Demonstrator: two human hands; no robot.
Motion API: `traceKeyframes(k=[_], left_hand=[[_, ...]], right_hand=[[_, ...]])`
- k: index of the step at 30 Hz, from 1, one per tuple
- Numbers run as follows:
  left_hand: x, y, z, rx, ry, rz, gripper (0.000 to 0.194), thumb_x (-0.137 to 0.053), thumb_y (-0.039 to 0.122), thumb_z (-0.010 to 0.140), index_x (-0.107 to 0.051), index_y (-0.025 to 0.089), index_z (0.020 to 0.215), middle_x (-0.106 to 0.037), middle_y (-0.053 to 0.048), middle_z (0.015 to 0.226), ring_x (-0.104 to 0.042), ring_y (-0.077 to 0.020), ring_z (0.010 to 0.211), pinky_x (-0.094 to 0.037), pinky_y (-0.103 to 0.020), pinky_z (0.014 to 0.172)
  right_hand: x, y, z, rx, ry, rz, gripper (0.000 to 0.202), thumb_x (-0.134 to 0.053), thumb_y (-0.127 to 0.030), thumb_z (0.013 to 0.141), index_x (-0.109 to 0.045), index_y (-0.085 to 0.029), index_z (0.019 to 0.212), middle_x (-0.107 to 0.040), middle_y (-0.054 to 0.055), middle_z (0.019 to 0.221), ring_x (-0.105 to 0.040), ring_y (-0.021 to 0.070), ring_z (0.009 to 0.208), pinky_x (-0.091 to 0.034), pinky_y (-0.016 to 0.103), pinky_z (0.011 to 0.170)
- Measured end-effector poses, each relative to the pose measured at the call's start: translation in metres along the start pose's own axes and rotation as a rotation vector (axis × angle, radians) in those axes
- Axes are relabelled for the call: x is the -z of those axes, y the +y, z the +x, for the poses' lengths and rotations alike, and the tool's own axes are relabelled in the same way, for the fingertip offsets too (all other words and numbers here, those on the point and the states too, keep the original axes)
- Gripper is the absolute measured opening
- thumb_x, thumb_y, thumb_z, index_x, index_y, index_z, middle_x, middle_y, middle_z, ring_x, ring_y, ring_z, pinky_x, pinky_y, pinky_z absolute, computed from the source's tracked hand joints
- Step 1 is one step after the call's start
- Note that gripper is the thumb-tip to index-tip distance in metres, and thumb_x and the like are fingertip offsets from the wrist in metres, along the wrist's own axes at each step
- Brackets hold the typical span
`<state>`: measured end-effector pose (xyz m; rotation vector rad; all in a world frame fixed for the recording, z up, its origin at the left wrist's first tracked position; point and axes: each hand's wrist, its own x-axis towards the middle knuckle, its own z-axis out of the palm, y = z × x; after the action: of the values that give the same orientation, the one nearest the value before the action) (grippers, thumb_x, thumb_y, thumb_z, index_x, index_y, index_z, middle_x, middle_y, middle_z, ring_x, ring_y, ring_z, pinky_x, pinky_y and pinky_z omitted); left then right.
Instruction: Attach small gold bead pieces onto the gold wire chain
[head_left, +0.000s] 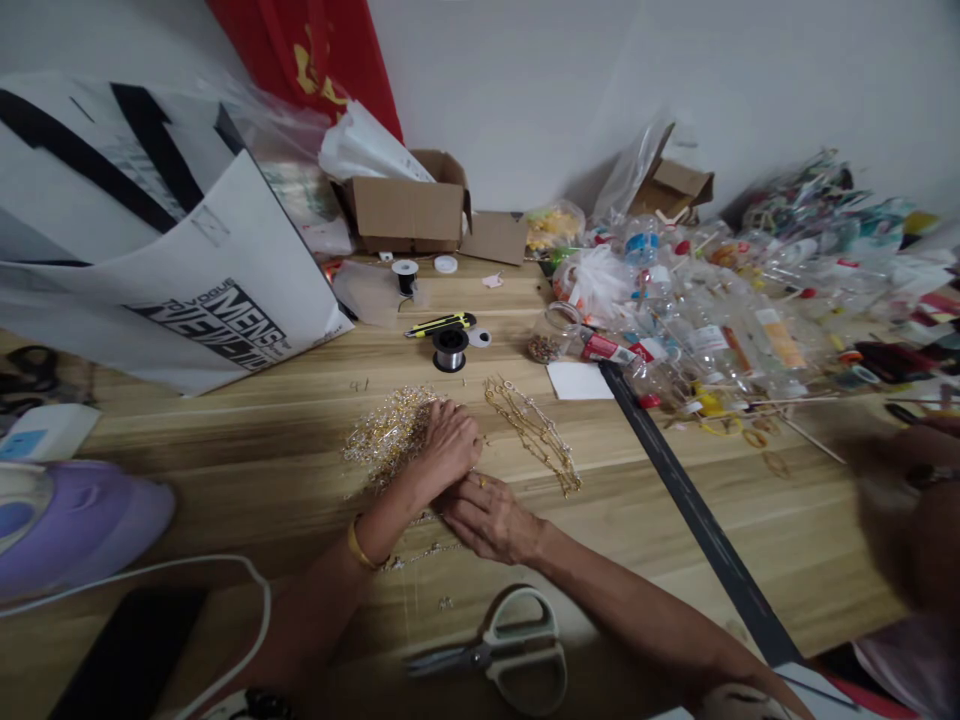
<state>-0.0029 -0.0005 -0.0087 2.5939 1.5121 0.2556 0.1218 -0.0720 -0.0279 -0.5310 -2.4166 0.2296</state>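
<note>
My left hand (454, 440), fingers curled down, meets my right hand (491, 520) above the wooden table; both are closed. Whatever they pinch is hidden behind the fingers. Beside my left hand lies a heap of gold and silver beaded chains (386, 435). A thin beaded chain (424, 555) runs along the table to the edge of my right hand; whether it is held, I cannot tell. Gold chain strands (536, 440) are laid out to the right of my hands. Scissors with pale handles (517, 640) lie slightly spread in front of my right forearm.
A wire spool (450, 350), a yellow box cutter (442, 324) and a cardboard box (409, 212) sit behind. Plastic bottles (712, 330) crowd the right beyond a dark strip (697, 520). At left are a paper bag (225, 310), a purple appliance (82, 525) and a white cable (255, 575).
</note>
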Motion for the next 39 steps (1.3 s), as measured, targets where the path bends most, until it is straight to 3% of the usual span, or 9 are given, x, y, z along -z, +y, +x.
traceKeyframes(k=[7,14,20,24,28,31,39], left_hand=[[0.009,-0.003,-0.001,-0.022,-0.047,-0.077,0.016,-0.054,0.017,0.077,-0.066,0.015,0.066,-0.064,-0.012,0.083,-0.050,-0.0283,0.094,-0.035,-0.043,0.086],[0.013,-0.009,0.000,-0.027,-0.046,-0.208,0.014,-0.055,0.014,0.073,-0.065,0.017,0.063,-0.063,-0.008,0.074,-0.052,-0.0243,0.087,-0.037,-0.038,0.082],[0.010,-0.020,0.003,-0.026,0.033,-0.461,0.012,-0.059,0.012,0.068,-0.064,0.017,0.060,-0.065,-0.003,0.070,-0.055,-0.0192,0.080,-0.041,-0.032,0.081],[0.014,-0.026,0.001,0.083,0.058,-0.699,0.006,-0.060,0.016,0.068,-0.065,0.016,0.064,-0.067,-0.002,0.069,-0.058,-0.0166,0.072,-0.045,-0.028,0.073],[0.014,-0.030,0.000,0.205,0.007,-1.052,0.010,-0.064,0.023,0.067,-0.063,0.013,0.065,-0.066,-0.001,0.061,-0.058,-0.0126,0.058,-0.044,-0.023,0.057],[0.013,-0.033,-0.001,0.257,0.012,-1.233,0.015,-0.069,0.025,0.063,-0.061,0.013,0.063,-0.067,-0.003,0.062,-0.060,-0.0127,0.058,-0.044,-0.023,0.058],[0.016,-0.036,-0.009,0.286,-0.080,-1.424,0.021,-0.076,0.023,0.060,-0.064,0.012,0.073,-0.068,-0.003,0.067,-0.061,-0.0130,0.063,-0.043,-0.024,0.062]], right_hand=[[0.000,0.001,-0.002,0.024,0.002,-0.002,0.016,-0.048,-0.011,0.090,-0.059,-0.010,0.101,-0.064,0.011,0.094,-0.058,0.0187,0.089,-0.051,0.033,0.081],[0.002,0.000,-0.001,-0.004,-0.022,-0.019,0.011,-0.047,-0.014,0.092,-0.058,-0.013,0.096,-0.063,0.009,0.085,-0.059,0.0174,0.083,-0.051,0.031,0.076],[0.010,-0.003,0.004,-0.005,0.055,-0.015,0.009,-0.051,-0.014,0.089,-0.059,-0.013,0.094,-0.064,0.008,0.081,-0.058,0.0177,0.083,-0.052,0.030,0.074],[0.012,-0.004,0.004,-0.027,0.125,0.004,0.008,-0.053,-0.013,0.088,-0.059,-0.014,0.093,-0.065,0.007,0.084,-0.057,0.0168,0.078,-0.052,0.030,0.070],[0.012,-0.003,0.002,-0.101,0.168,0.098,0.009,-0.053,-0.013,0.088,-0.058,-0.015,0.094,-0.066,0.008,0.088,-0.057,0.0174,0.083,-0.051,0.031,0.072],[0.015,-0.001,0.003,-0.191,0.218,0.192,0.009,-0.052,-0.014,0.089,-0.059,-0.016,0.095,-0.064,0.008,0.089,-0.057,0.0173,0.085,-0.051,0.031,0.074],[0.036,0.007,0.016,-0.525,0.375,0.339,0.011,-0.053,-0.021,0.090,-0.059,-0.018,0.081,-0.061,0.004,0.076,-0.057,0.0163,0.074,-0.047,0.030,0.069]])
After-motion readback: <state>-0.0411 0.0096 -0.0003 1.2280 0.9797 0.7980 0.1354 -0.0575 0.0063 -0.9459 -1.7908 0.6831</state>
